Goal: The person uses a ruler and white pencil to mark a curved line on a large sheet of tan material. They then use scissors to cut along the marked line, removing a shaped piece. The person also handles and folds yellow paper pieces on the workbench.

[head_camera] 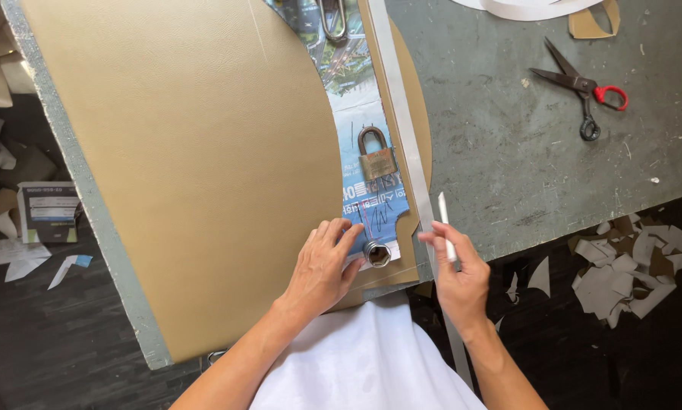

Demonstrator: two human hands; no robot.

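A grey, scuffed table (508,152) is seen from above, its edge running diagonally at the lower left and lower right. Most of its left part is covered by a large tan leather sheet (189,167) with a curved right edge. Beside that curve a printed blue paper (363,114) is laid flat, and on it a brass padlock (376,158) and a metal socket (376,253) are set. A long metal ruler (401,121) is laid along the paper's right side. Further right, black scissors with one red handle (584,91) are rested on the bare surface. Paper scraps (629,266) are scattered on the dark floor (52,334) below.
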